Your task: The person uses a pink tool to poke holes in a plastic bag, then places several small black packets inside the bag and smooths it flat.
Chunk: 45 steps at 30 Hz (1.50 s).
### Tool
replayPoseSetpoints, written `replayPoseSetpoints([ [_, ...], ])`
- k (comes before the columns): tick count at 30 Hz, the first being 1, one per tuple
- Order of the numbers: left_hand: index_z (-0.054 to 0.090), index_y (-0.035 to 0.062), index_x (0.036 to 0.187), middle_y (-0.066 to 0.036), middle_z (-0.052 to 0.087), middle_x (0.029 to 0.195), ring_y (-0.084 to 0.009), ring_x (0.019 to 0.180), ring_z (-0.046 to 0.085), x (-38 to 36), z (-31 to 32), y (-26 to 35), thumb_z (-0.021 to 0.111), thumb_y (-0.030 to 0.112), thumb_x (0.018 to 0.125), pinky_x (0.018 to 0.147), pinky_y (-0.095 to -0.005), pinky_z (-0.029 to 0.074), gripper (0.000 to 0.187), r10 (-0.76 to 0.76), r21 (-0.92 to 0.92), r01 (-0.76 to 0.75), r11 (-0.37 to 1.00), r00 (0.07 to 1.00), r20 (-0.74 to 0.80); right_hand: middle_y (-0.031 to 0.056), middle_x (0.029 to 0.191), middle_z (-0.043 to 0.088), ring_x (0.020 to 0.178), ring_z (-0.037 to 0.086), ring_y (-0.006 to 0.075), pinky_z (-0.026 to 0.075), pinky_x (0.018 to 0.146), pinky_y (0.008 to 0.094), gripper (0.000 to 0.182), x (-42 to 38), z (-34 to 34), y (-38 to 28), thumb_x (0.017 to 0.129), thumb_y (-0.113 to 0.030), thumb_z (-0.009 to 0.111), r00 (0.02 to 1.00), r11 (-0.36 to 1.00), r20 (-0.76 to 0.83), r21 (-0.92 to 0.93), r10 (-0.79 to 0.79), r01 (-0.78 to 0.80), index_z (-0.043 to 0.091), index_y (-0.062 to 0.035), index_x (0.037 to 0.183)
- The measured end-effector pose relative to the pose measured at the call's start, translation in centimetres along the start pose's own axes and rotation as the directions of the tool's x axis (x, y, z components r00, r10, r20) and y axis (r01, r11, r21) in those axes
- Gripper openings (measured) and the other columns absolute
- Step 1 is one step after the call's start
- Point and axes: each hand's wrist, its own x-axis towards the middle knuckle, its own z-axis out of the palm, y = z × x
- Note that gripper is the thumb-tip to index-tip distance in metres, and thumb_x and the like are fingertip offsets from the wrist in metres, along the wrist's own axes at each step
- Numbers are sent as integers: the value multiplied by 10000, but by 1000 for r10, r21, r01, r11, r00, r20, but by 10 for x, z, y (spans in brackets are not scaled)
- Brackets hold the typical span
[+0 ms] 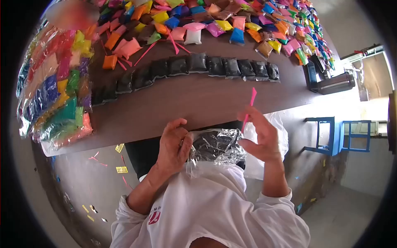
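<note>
Between my hands, at the table's front edge, lies a clear plastic bag (217, 146) with dark contents. My left hand (175, 144) is closed on the bag's left end, its fingers curled. On the other side my right hand (262, 136) holds a thin pink strip (250, 107) upright between thumb and fingers, beside the bag's right end. Beyond my hands, a curved row of small black packets (178, 65) lies on the brown table (173, 99).
Many small coloured packets (215, 29) cover the table's far side. Filled clear bags (62, 91) lie at the left. At the right are a metal flask (337, 84) and a blue stool (337, 135). Scraps litter the floor.
</note>
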Motion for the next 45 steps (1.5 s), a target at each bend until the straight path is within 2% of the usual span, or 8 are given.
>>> replayPoseSetpoints([
  [3,572,-11,774,-93,510,722,-288,1042,501,-14,-6,7,531,256,1008,861,-385,437,358,-27,-14,27,1000,1000,-1,176,1197,636,1117,617,317,492,957,389,636,0,31,-2,747,-145,800,999,932,21,-361,31,-22,548,-3,1313],
  [11,552,3,764,-58,527,723,-258,1022,508,-18,0,-8,505,227,1013,855,-372,435,338,-101,-234,89,968,994,-38,148,1019,674,944,639,343,524,806,410,381,15,59,-1,800,-131,766,997,925,80,-380,20,12,638,0,1135],
  [15,567,13,780,-51,550,740,-259,1029,509,-13,-7,-4,499,238,1014,875,-379,433,331,-49,-118,48,992,999,-2,110,838,646,686,604,228,481,607,334,143,15,61,12,887,-113,700,993,972,71,-221,91,-74,653,11,940],
  [20,569,28,763,-43,517,655,-277,868,568,-9,-5,-1,579,155,960,925,-403,442,234,9,-85,-13,996,999,-49,47,652,542,573,463,88,382,507,274,274,21,50,8,969,-175,639,952,983,261,37,162,-178,591,19,781],
  [26,626,23,848,-63,616,810,-303,1085,524,-14,-10,-2,602,226,958,937,-419,422,232,28,-106,-27,994,999,15,13,592,514,574,452,69,389,521,276,382,41,46,2,993,-236,610,890,971,415,62,186,-232,562,7,702],
  [35,669,-26,783,-128,662,841,-327,1059,554,-15,-12,2,703,212,880,907,-418,455,260,-49,-159,50,986,999,6,1,578,498,564,424,60,362,510,287,377,53,50,-2,981,-230,600,829,942,502,73,249,-327,566,-2,683],
  [41,669,-25,775,-112,656,831,-302,1065,552,-12,-11,3,705,196,877,902,-393,454,246,-46,-150,46,988,999,0,68,548,432,513,405,127,331,489,332,293,49,59,-16,873,-74,645,963,969,255,-203,-87,142,520,11,623],
  [45,645,-3,945,-124,574,1091,-196,1041,549,-20,-4,-4,680,143,914,810,-296,490,153,-109,-181,117,977,993,52,74,552,431,500,399,157,322,481,332,246,42,58,-31,849,-31,640,950,988,311,-135,-26,71,520,18,640],
])
